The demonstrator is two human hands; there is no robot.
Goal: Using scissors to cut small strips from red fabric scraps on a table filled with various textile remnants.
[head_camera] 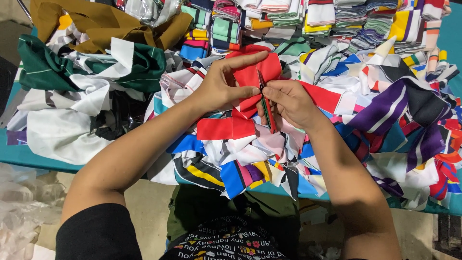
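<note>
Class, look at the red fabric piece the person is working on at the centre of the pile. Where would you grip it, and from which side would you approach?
Grip the red fabric piece by its upper left part, coming from the left, as the left hand does. That part lies flat and free on the pile, while the right hand works a thin tool along its right edge, so that side is taken.

I see bright, even light from overhead, with colours strongly saturated. My left hand (pixel 222 86) throws a soft shadow onto the red fabric piece (pixel 250 77) beneath it. The near clear plastic sheeting (pixel 19 207) at left looks pale and soft. Far folded striped cloth stacks (pixel 337 17) bend slightly toward the edges. The centre stays sharp, without motion blur.
</note>
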